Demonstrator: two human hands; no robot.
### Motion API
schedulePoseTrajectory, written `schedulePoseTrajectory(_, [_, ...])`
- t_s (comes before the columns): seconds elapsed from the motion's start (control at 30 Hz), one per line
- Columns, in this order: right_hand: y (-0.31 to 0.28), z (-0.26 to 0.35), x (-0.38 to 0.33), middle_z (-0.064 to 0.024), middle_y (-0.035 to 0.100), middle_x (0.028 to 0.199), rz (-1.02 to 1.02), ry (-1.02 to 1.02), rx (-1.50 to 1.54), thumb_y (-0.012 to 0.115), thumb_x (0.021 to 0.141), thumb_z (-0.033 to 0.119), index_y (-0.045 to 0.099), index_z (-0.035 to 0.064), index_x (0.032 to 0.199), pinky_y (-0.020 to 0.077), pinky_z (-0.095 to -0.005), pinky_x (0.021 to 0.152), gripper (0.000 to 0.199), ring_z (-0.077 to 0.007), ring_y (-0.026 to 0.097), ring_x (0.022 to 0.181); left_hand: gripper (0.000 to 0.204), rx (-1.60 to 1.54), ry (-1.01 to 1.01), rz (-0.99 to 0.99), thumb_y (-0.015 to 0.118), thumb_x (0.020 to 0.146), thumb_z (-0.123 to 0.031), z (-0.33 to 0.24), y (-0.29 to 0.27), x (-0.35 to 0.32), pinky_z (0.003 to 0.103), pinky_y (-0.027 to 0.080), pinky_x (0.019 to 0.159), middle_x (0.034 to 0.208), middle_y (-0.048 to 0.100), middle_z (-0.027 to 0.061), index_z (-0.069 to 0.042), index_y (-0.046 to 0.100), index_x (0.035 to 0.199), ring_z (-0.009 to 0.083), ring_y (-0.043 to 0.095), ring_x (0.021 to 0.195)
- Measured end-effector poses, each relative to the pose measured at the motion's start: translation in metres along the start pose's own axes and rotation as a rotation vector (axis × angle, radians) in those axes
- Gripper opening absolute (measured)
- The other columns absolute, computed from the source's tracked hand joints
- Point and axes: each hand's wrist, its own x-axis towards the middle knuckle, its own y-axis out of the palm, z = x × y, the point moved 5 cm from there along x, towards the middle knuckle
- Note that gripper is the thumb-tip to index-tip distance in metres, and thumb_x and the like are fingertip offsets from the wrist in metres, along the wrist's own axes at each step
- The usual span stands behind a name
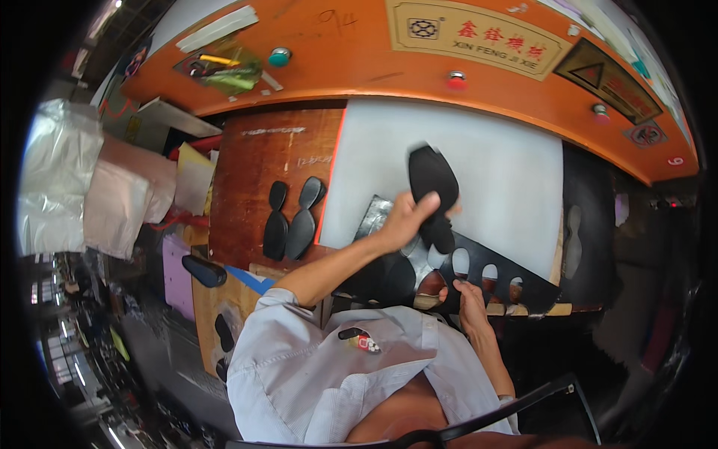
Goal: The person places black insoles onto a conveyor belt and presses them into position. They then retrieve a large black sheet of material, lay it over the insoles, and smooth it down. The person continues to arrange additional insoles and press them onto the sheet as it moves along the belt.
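My left hand (pixel 407 218) grips a black shoe sole (pixel 432 176) with the thumb on top, holding it up over the white cutting board (pixel 493 165). The sole is slightly blurred, and I cannot tell whether it is one piece or a stack. Below it lies a black sheet (pixel 535 271) with a row of sole-shaped holes along it, overhanging the board's near edge. My right hand (pixel 471 303) is closed on the sheet's near edge, beside the holes. Part of the sheet is hidden behind my left forearm.
Two pairs of black sole shapes (pixel 302 230) lie on the brown wooden board (pixel 247 165) at the left. Another black sole (pixel 203 271) lies farther left, near a purple sheet (pixel 176 277). An orange machine beam (pixel 336 45) with buttons spans the far side. Plastic-wrapped bundles (pixel 63 179) stand leftmost.
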Motion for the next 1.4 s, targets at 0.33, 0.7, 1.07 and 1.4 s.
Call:
schedulePoseTrajectory(0.33, [0.008, -0.001, 0.000, -0.0118, 0.075, 0.087, -0.088, -0.009, -0.059, 0.058, 0.105, 0.022, 0.069, -0.0018, 0.100, 0.0555, -0.0320, 0.080, 0.027, -0.0182, 0.070, 0.080, 0.025, 0.434, 0.085, -0.483, 0.071, 0.103, -0.019, -0.105, -0.131, -0.057, 0.030, 0.053, 0.089, 0.110, 0.073, 0.0017, 0.000, 0.073, 0.119, 0.0089, 0.064, 0.100])
schedulePoseTrajectory(0.7, [0.007, 0.000, 0.001, -0.0130, 0.075, 0.089, -0.075, -0.002, -0.080, 0.058, 0.104, 0.022, 0.071, -0.0040, 0.097, 0.0545, -0.0333, 0.083, 0.030, -0.0193, 0.070, 0.082, 0.032, 1.088, 0.322, -0.429, 0.080, 0.080, 0.006, -0.137, -0.206, -0.120, 0.039, 0.054, 0.101, 0.114, 0.077, 0.0107, -0.003, 0.076, 0.110, 0.0274, 0.071, 0.111])
schedulePoseTrajectory(1.07, [0.008, -0.004, 0.005, -0.0127, 0.077, 0.092, -0.049, -0.060, -0.100, 0.054, 0.106, 0.019, 0.073, -0.0074, 0.099, 0.0542, -0.0329, 0.087, 0.034, -0.0179, 0.070, 0.086, 0.089, 1.618, -0.218, 0.130, 0.071, 0.063, 0.012, -0.096, -0.159, -0.181, 0.052, 0.033, 0.125, 0.162, 0.046, 0.0139, -0.007, 0.055, 0.149, 0.0366, 0.035, 0.155])
schedulePoseTrajectory(1.4, [0.028, 0.065, -0.064, -0.0170, 0.074, 0.079, -0.407, -0.431, -1.127, 0.071, 0.098, 0.025, 0.071, -0.0040, 0.098, 0.0550, -0.0417, 0.063, 0.029, -0.0314, 0.072, 0.067, 0.049, 1.061, 0.235, 0.507, 0.077, 0.086, -0.008, -0.013, -0.018, -0.132, 0.048, 0.043, 0.120, 0.149, 0.059, 0.0136, 0.000, 0.066, 0.134, 0.0325, 0.050, 0.146])
